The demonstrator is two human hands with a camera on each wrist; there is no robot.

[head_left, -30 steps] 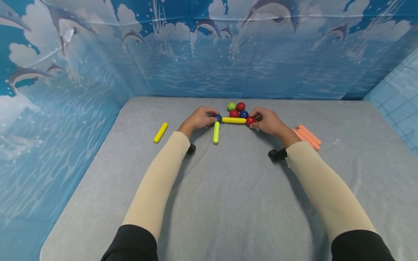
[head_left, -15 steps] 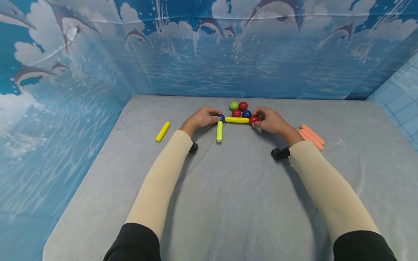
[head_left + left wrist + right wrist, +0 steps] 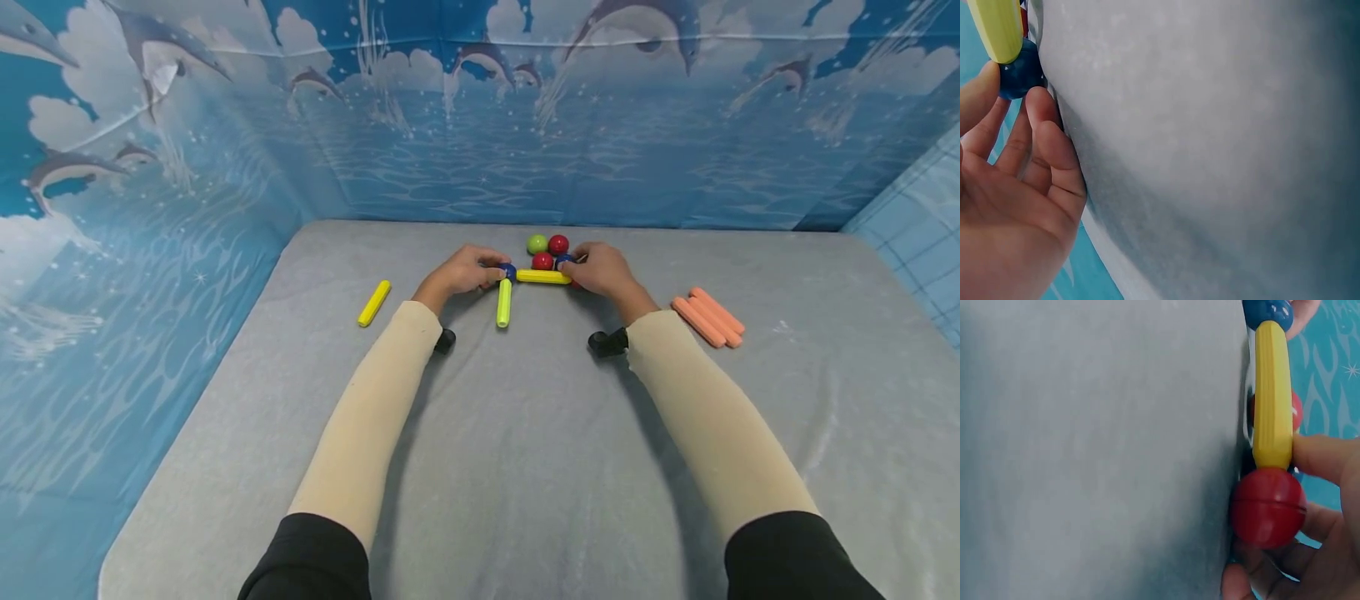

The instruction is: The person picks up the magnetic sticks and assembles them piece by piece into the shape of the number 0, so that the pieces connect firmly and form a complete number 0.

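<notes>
A dolphin-print curtain [image 3: 480, 150] hung behind a grey-covered tabletop [image 3: 510, 433]. Near the far edge, the left hand [image 3: 467, 269] had its grip pinched on the left blue ball [image 3: 510, 272]; a lime stick [image 3: 504, 303] ran from that ball toward the near side, and a yellow stick [image 3: 543, 277] bridged it to a red ball [image 3: 1269, 508]. The right hand [image 3: 603, 271] had thumb and fingers around the right blue ball [image 3: 562, 260], just behind the red one; whether that grip had closed could not be told. Assessment: the balls looked hard, glossy and apt to slip or roll, best taken at opposite sides; the sticks appeared light and stiff, best held mid-length, their end joints probably the weak point
</notes>
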